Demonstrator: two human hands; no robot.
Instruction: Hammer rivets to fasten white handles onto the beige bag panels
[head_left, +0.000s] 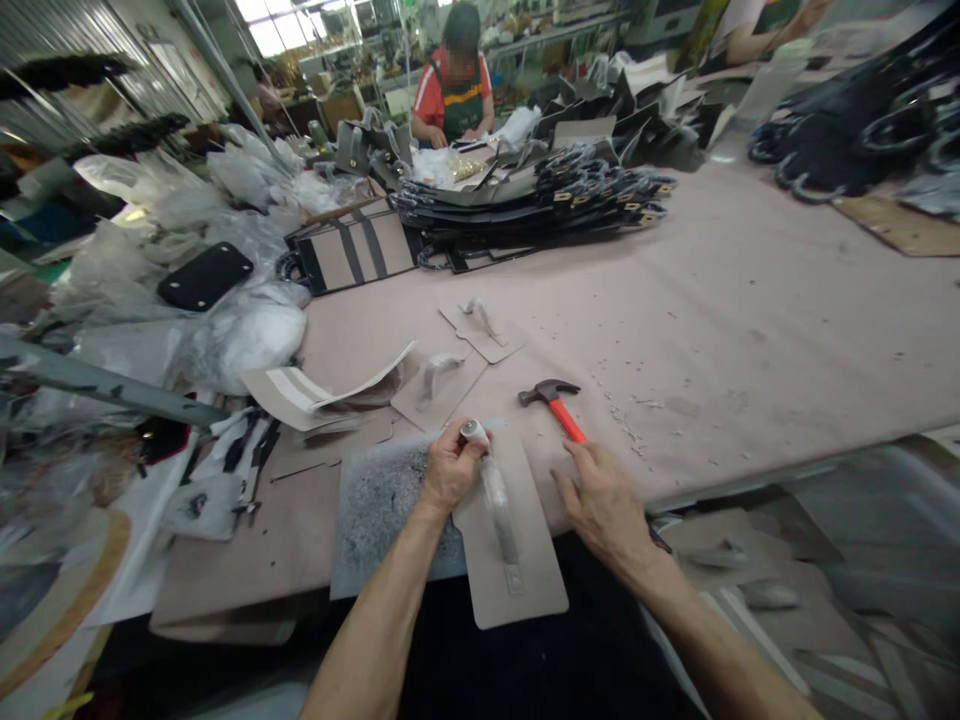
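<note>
My left hand (452,466) pinches a short, white-wrapped cylindrical tool (474,432) with a round metal end facing up. It stands over the top of a flat beige panel (517,590) that carries a plastic-wrapped handle strap (498,505). The panel partly covers a grey, speckled board (375,520), and its lower end reaches past the table edge. To the right, my right hand (606,500) is closed around the red handle of a claw hammer (564,412). The hammer head is left of and beyond the hand, low over the table.
Further beige panels with wrapped straps (439,380) lie beyond the board. Small bits (622,415) are scattered over the table (750,350). Black bag pieces (540,205) are piled at the back, plastic bags (247,335) at left. A person (454,85) sits across the table.
</note>
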